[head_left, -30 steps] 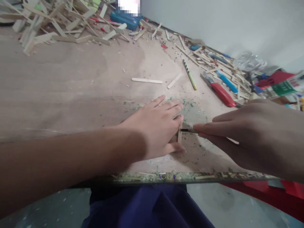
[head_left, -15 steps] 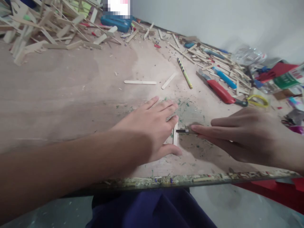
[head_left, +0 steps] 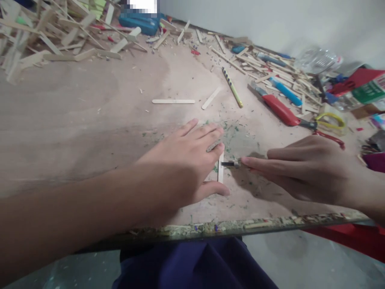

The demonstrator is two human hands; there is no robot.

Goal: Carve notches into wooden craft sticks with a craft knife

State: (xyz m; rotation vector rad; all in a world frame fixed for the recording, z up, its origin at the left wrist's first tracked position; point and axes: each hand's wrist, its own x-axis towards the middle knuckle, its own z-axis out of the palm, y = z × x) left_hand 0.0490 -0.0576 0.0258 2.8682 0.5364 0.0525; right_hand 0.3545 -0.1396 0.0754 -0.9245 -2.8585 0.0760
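My left hand point(head_left: 195, 160) lies flat on the wooden table, fingers spread. Its index finger and thumb press near the two ends of a pale craft stick point(head_left: 221, 168), pinning it down; part of the stick is hidden under the hand. From the right, my right hand point(head_left: 300, 170) is closed around a craft knife point(head_left: 231, 163). The knife's dark blade points left and touches the stick's middle, while its handle is mostly hidden by my fingers. Another craft stick point(head_left: 173, 101) and a shorter stick piece point(head_left: 211, 98) lie beyond my left hand.
A patterned pencil point(head_left: 232, 87), a red-handled utility knife point(head_left: 279, 109) and yellow-handled scissors point(head_left: 331, 120) lie farther right. Loose sticks point(head_left: 252, 66) and a clear plastic bottle point(head_left: 319, 60) line the wall. A stick pile point(head_left: 45, 32) fills the back left. Debris collects along the front edge point(head_left: 210, 226).
The view has shifted slightly. Both hands keep nearly the same places, with the blade still against the craft stick and the stick still pinned.
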